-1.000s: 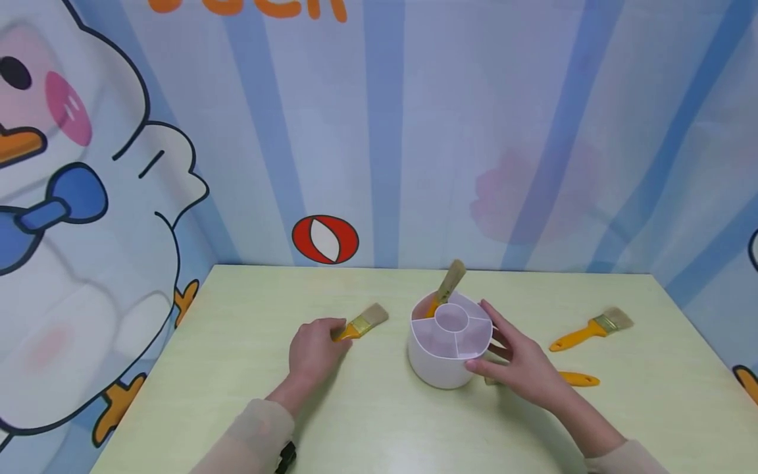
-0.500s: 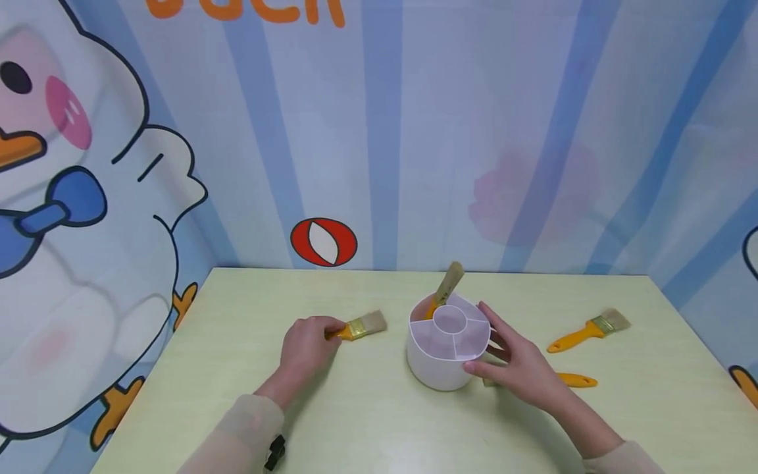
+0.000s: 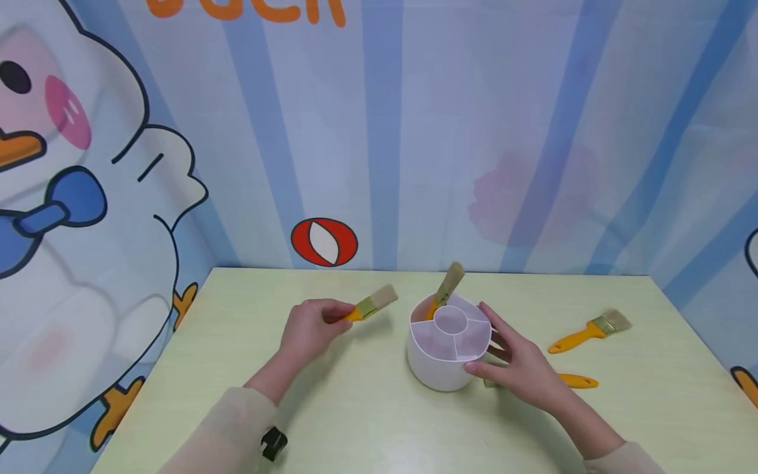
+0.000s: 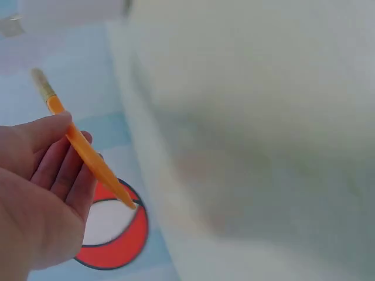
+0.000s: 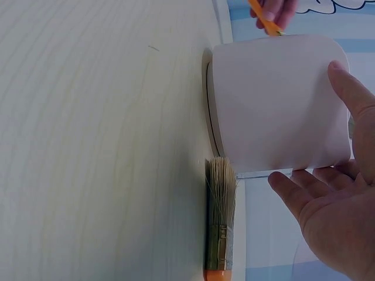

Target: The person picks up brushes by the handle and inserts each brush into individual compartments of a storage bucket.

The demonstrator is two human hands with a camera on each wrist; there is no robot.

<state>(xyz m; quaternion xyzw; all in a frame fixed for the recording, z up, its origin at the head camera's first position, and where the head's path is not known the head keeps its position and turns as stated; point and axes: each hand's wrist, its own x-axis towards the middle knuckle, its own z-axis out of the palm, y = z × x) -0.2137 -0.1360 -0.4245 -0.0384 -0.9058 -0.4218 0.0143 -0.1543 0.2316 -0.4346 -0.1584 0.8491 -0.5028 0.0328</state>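
In the head view my left hand (image 3: 314,329) pinches a flat paintbrush (image 3: 374,303) with a yellow handle, held above the table with its pale bristles up and to the right. The left wrist view shows the thumb and fingers on the orange-yellow handle (image 4: 94,159). My right hand (image 3: 521,368) grips the side of a round white divided organizer (image 3: 441,370), thumb at the front and fingers behind. Another paintbrush (image 3: 448,284) stands tilted in the organizer's back-left compartment, bristles up. The organizer rests upright on the table.
One yellow paintbrush (image 3: 589,331) lies on the pale wooden table (image 3: 379,434) at the right. Another paintbrush (image 3: 579,380) lies partly behind my right hand; its bristles (image 5: 221,187) point at the organizer in the right wrist view. A printed duck curtain (image 3: 414,131) rises behind the table.
My left hand has lifted the paintbrush off the table, raising its bristles and bringing it toward the organizer. My right hand and the organizer have stayed in place.
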